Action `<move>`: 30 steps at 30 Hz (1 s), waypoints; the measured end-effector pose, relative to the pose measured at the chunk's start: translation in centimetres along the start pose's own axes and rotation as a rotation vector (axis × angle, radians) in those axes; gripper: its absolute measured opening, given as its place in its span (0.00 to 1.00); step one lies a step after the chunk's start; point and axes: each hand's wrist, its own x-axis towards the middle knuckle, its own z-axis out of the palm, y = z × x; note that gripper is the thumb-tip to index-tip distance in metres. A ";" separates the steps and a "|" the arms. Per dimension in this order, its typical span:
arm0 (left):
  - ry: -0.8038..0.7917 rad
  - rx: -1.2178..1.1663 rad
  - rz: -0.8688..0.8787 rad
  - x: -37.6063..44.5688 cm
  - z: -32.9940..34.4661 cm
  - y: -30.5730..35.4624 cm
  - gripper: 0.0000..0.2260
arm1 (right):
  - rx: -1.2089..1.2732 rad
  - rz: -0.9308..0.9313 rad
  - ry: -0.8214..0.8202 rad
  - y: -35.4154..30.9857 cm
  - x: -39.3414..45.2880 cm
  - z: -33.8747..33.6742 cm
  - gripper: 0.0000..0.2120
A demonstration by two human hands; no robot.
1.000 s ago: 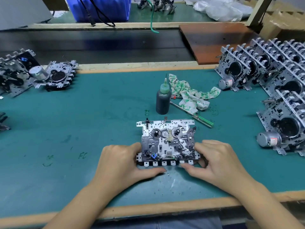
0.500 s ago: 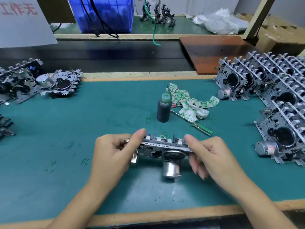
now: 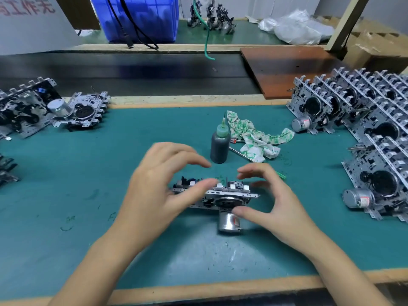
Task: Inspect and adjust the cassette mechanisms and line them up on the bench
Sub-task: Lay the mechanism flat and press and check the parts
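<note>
Cassette mechanism [image 3: 223, 195] at the middle of the green bench mat [image 3: 88, 173], turned edge-up so its metal plate faces me as a thin strip, black flywheel and silver motor can [image 3: 228, 221] pointing toward me and down onto the mat.

Head view, my left hand [image 3: 159, 191]: fingers spread and nearly straight, arched over the left half of the mechanism. Thumb lies across the front of the plate; whether it presses there I cannot tell, the hand is blurred. Upper fingers reach over the top edge with nothing curled in them.

My right hand [image 3: 271, 199]: fingers bent in a loose arch over the right end, thumb tip touching just by the flywheel above the motor can. Forefinger hovers above the top edge, apart from it. Not a closed grip that I can make out.

Behind the mechanism: dark squeeze bottle with green nozzle [image 3: 220, 146], upright. Just right of it a green-printed rag [image 3: 258, 138], bunched, lying over a screwdriver [image 3: 245, 154] whose green handle shows past my right fingers.

Far right: rows of finished mechanisms [image 3: 364, 133] standing tilted, motors outward. Far left: two more mechanisms [image 3: 53, 111] lying at the mat's back edge. Beyond the bench, a blue crate [image 3: 141, 16].
</note>
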 end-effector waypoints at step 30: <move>-0.121 -0.287 0.064 0.6 2.3 -0.1 0.08 | 0.199 -0.033 -0.032 0.7 0.7 0.7 0.16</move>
